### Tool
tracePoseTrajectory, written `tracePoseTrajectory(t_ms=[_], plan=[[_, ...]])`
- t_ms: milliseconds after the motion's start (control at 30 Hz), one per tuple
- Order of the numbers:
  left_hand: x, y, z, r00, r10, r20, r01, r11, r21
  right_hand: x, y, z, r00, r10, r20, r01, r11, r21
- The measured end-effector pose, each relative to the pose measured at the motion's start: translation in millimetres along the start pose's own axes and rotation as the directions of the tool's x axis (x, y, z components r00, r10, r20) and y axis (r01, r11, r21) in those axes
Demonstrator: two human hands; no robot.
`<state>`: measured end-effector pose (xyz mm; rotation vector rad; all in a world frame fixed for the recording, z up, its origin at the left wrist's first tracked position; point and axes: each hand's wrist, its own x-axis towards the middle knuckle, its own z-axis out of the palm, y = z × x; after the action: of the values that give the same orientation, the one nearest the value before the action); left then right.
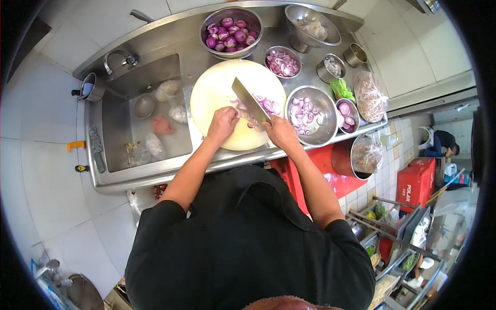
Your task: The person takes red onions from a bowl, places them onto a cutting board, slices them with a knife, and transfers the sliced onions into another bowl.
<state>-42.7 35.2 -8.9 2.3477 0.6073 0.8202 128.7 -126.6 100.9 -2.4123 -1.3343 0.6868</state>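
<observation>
A large round yellowish chopping board [212, 93] rests on the steel counter. My right hand [282, 133] is wrapped round the handle of a cleaver [250, 105], whose broad blade slants up and left across the board. On the board's left side my left hand [223, 124] has its fingers curled and closed on a piece of red onion by the blade, partly hidden by the fingertips. Sliced red onion [269, 106] lies on the board to the right of the blade. Just right of the board, a steel bowl [329, 101] holds onion slices.
A colander [254, 16] of peeled red onions stands behind the board, near a bowl of slices [282, 63]. Several bowls and a plastic bag [369, 97] crowd the right. Left is a sink [116, 134] with bags in water. A person [443, 143] bends over far right.
</observation>
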Motion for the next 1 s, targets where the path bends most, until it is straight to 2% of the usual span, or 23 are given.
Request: tracePoseTrajectory(t_ms=[33, 133, 233, 267, 367, 433, 500, 567, 600, 700, 800, 900, 933, 1000], plan=[[7, 3, -3, 1.000, -0.027, -0.015, 0.027, 1.000, -0.014, -2, -2, -6, 1.000, -0.019, -0.007, 0.019, 1.000, 0.015], [10, 6, -32, 0.966, -0.157, -0.204, 0.175, 0.982, 0.074, -16, -2, -7, 0.996, -0.024, 0.089, 0.020, 0.999, 0.041], [2, -2, -60, 0.921, -0.274, -0.276, 0.309, 0.947, 0.088, -27, -3, 8, 0.978, -0.045, 0.205, 0.027, 0.995, 0.091], [0, -5, -65, 0.909, -0.319, -0.270, 0.347, 0.936, 0.062, -29, -2, 11, 0.970, -0.078, 0.229, 0.043, 0.987, 0.153], [10, -4, -74, 0.871, -0.424, -0.249, 0.436, 0.900, -0.005, -24, 2, 22, 0.930, -0.115, 0.349, 0.072, 0.988, 0.135], [23, -1, -77, 0.865, -0.457, -0.210, 0.463, 0.886, -0.022, -18, 6, 20, 0.941, -0.074, 0.330, 0.022, 0.987, 0.161], [46, -9, -77, 0.897, -0.410, -0.168, 0.410, 0.911, -0.035, -14, 17, 23, 0.964, -0.044, 0.263, -0.011, 0.978, 0.207], [82, -20, -75, 0.920, -0.374, -0.115, 0.371, 0.927, -0.046, -13, 19, 25, 0.968, 0.012, 0.251, -0.054, 0.985, 0.164], [103, -37, -70, 0.951, -0.287, -0.113, 0.287, 0.958, -0.016, -13, 19, 26, 0.968, 0.028, 0.248, -0.066, 0.987, 0.143], [181, -53, -56, 0.960, -0.280, -0.025, 0.279, 0.958, -0.062, -18, 10, 23, 0.970, 0.054, 0.235, -0.077, 0.993, 0.090], [254, -82, -27, 0.975, -0.219, 0.038, 0.215, 0.973, 0.090, -24, -6, 19, 0.975, 0.089, 0.202, -0.098, 0.995, 0.035], [290, -84, -4, 0.944, -0.273, 0.187, 0.206, 0.927, 0.313, -29, -14, 25, 0.977, 0.108, 0.184, -0.104, 0.994, -0.035], [298, -89, 1, 0.916, -0.275, 0.293, 0.134, 0.896, 0.424, -33, -13, 35, 0.994, 0.069, 0.084, -0.065, 0.997, -0.045], [306, -86, 5, 0.896, -0.292, 0.336, 0.127, 0.891, 0.435, -38, -15, 43, 0.996, 0.071, 0.062, -0.066, 0.995, -0.074]])
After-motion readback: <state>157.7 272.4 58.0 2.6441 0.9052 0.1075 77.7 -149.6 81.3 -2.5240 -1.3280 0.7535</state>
